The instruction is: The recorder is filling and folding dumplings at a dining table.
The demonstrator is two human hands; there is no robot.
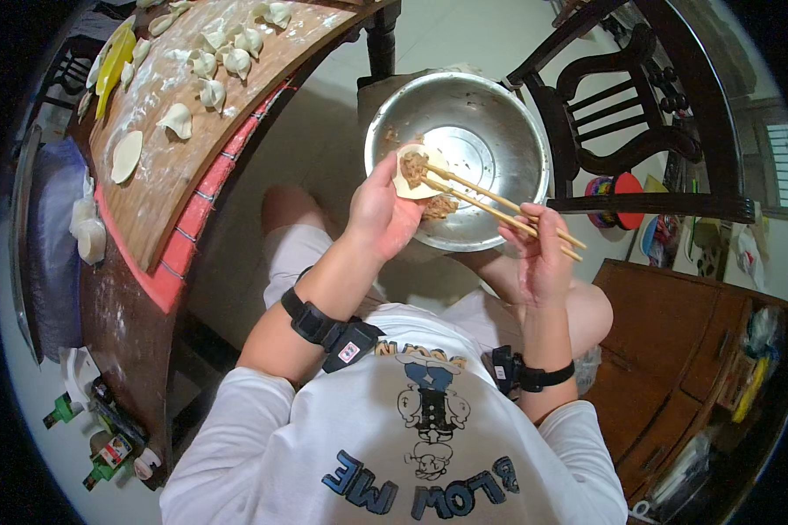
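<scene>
My left hand (382, 213) holds a round dumpling wrapper (427, 190) spread over its fingers. A lump of minced filling (414, 168) sits on the wrapper. In my right hand (540, 256) is a pair of wooden chopsticks (492, 200), whose tips touch the filling. Below both hands is a wide stainless steel bowl (522, 138). More minced filling (440, 207) lies in the bowl's near side, just past my left palm, and smears cling to its wall. My left hand covers part of the bowl.
Several folded dumplings (236, 62) and a flat wrapper (127, 156) lie on a floured wooden board (190, 147) at the left. A yellow utensil (115, 69) rests there too. A dark wooden chair (620, 111) and a brown cabinet (656, 348) stand at the right.
</scene>
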